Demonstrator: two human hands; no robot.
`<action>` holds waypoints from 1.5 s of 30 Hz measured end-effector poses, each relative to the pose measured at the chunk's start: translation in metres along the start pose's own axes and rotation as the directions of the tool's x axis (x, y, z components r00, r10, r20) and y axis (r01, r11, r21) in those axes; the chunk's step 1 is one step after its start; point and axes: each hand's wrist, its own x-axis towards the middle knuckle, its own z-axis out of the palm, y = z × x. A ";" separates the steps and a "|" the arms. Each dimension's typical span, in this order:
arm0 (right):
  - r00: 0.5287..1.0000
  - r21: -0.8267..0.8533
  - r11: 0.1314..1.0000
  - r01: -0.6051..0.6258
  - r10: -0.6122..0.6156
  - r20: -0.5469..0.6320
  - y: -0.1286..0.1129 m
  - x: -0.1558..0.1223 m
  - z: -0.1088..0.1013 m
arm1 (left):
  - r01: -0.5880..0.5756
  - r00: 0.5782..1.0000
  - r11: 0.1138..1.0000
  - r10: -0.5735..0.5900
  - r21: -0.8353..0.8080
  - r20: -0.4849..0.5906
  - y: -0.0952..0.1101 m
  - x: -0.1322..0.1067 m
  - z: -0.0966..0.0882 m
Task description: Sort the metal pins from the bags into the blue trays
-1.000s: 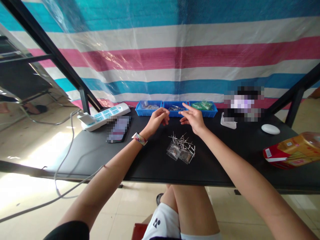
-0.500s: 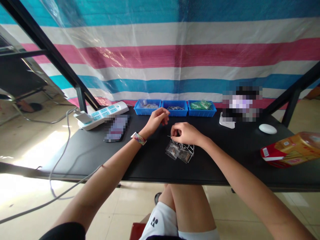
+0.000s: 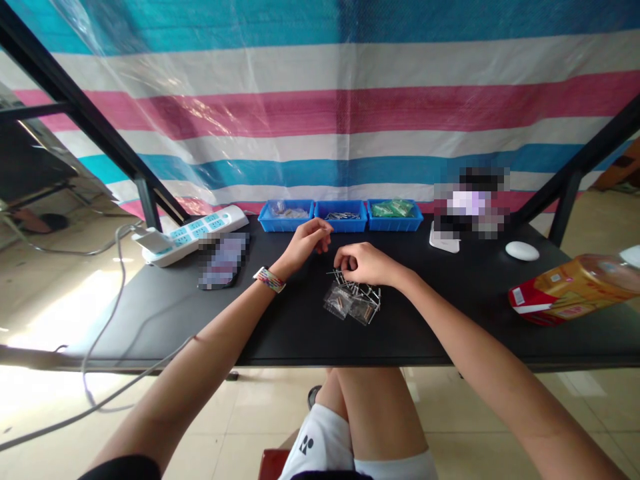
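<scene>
At twelve o'clock on the pin pile (image 3: pixel 373 295): right hand (image 3: pixel 367 263), down from the middle box (image 3: pixel 347 225), presumably picking; fingers curled, grasp indeterminable. Left hand (image 3: pixel 306 241), eleven o'clock: likewise.

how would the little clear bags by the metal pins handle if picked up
The clear bags are probably floppy, as their film looks thin and creased. They are likely light, showing only small brownish pieces inside. Lifting them may shift the metal pins they lie against.
</scene>
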 end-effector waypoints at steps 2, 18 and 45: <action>0.998 0.103 0.994 0.022 -0.016 -0.060 0.004 0.003 0.000 | -0.007 1.000 0.999 0.006 0.041 0.024 0.001 0.000 -0.001; 0.882 0.165 0.979 0.115 -0.024 -0.471 0.012 0.009 -0.005 | 0.009 0.985 0.972 -0.049 0.236 0.167 0.003 -0.002 0.001; 0.856 0.770 0.637 0.031 0.380 -0.349 0.011 0.011 -0.003 | 0.069 0.986 0.991 -0.085 0.117 0.142 0.003 -0.001 0.001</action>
